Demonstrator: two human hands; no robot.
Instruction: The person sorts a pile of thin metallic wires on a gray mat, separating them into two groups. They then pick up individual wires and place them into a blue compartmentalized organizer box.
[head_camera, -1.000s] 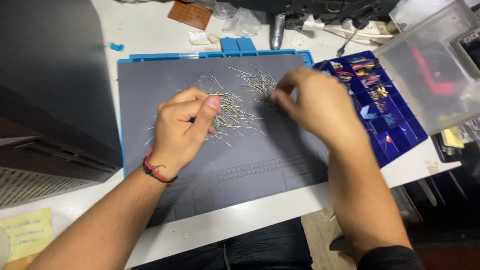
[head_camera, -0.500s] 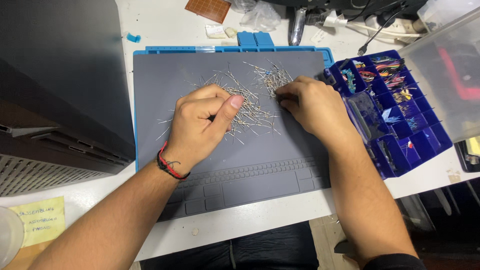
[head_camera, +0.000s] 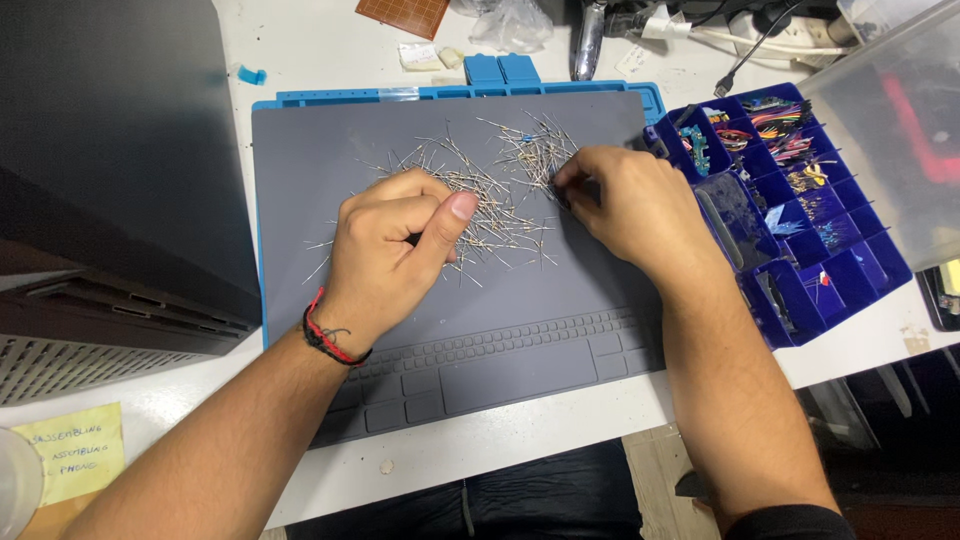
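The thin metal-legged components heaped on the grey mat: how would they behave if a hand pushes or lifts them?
The thin metal-legged components look very light, so a push would likely scatter them across the grey silicone mat. Their crossed wire legs probably tangle, lifting in clumps. The legs seem fine enough to bend under the left hand.

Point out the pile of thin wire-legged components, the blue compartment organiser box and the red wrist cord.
pile of thin wire-legged components (head_camera: 500, 205), head view, pile's middle.
blue compartment organiser box (head_camera: 850, 275), head view, bare compartment.
red wrist cord (head_camera: 325, 335), head view, strand.

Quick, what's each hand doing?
Left hand: closed in a fist over thin metal-legged parts; a hold cannot be told.
Right hand: fingers pinching in the pile.
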